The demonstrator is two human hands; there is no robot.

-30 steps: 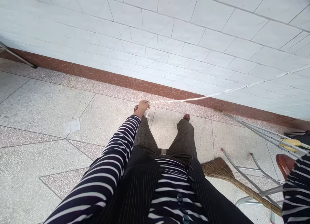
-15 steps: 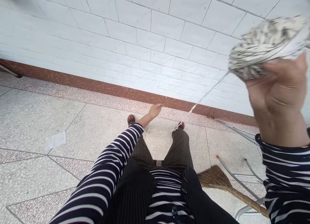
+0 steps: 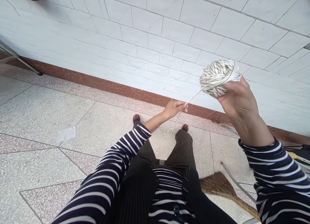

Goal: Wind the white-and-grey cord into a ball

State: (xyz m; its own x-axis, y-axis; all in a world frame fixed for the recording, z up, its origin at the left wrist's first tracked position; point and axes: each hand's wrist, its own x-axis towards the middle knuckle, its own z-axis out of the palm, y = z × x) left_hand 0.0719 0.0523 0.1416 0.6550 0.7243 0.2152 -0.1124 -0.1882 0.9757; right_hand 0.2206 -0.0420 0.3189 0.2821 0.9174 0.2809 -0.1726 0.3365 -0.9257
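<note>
A ball of off-white twisted cord is gripped in my right hand, held up in front of the tiled wall. The thumb lies against its near side, and the far fingers are hidden behind it. From the ball's lower left a short length of cord runs down to my left hand. The left thumb and fingers pinch that cord near its end, low over the floor strip by the wall.
White wall tiles rise above a red-brown skirting. A straw broom and metal tube legs lie at my right. On the floor at left is a white paper. A dark metal leg stands far left.
My right hand has come down and left with the ball. My left hand has moved right and now pinches the cord that hung loose from it.
</note>
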